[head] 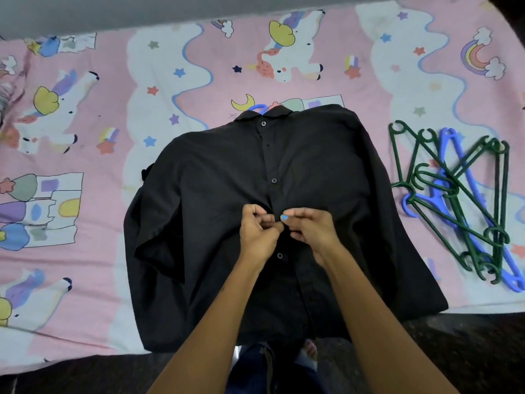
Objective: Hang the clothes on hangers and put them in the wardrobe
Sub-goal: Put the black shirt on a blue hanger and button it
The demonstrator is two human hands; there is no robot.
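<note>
Both hands are working at the near edge of the bed: left hand point(260, 233) and right hand point(309, 230) pinching the placket of the black shirt point(216, 177), lying flat on the unicorn-print sheet point(119, 115). Blue hanger hook point(259, 108) peeking past the collar; spare hangers point(466, 200) piled toward the right edge.

- Both bare forearms reached forward, converging.
- Left hand point(259, 231) was curled, fingertips pinching.
- Right hand point(309, 230) was curled too, thumb meeting the left's fingertips.
</note>
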